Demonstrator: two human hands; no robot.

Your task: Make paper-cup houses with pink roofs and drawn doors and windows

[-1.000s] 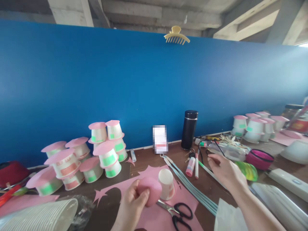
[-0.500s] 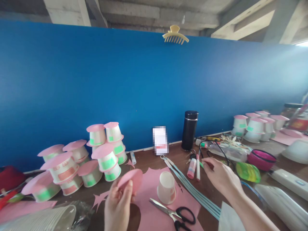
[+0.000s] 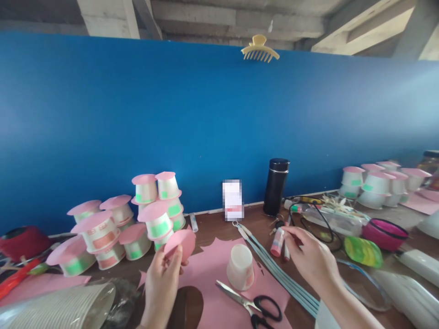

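My left hand [image 3: 163, 276] pinches a round pink paper disc [image 3: 180, 244] between thumb and fingers, holding it up above the table. On the right, my right hand [image 3: 310, 253] has its fingertips closed at the upper end of a pink-and-white glue stick [image 3: 277, 243]. Part of a slim marker [image 3: 286, 252] shows beside it, mostly behind my fingers. Between my hands an upside-down white paper cup [image 3: 240, 269] stands on a pink paper sheet [image 3: 209, 269] with cut-out edges. Black-handled scissors [image 3: 252, 304] lie partly opened in front of the cup.
Stacked cups with pink discs [image 3: 156, 219] stand at left, and more cups [image 3: 377, 183] at far right. Nested cups [image 3: 68, 306] lie front left. A black flask [image 3: 276, 187], blue lanyard [image 3: 274, 269], pink bowl [image 3: 384, 234] and cables lie nearby. A blue partition [image 3: 206, 114] rises behind.
My right hand has moved left to the glue stick, its fingertips now on the stick's upper end. My left hand still holds the pink disc, slightly further left. The view has turned a little left.
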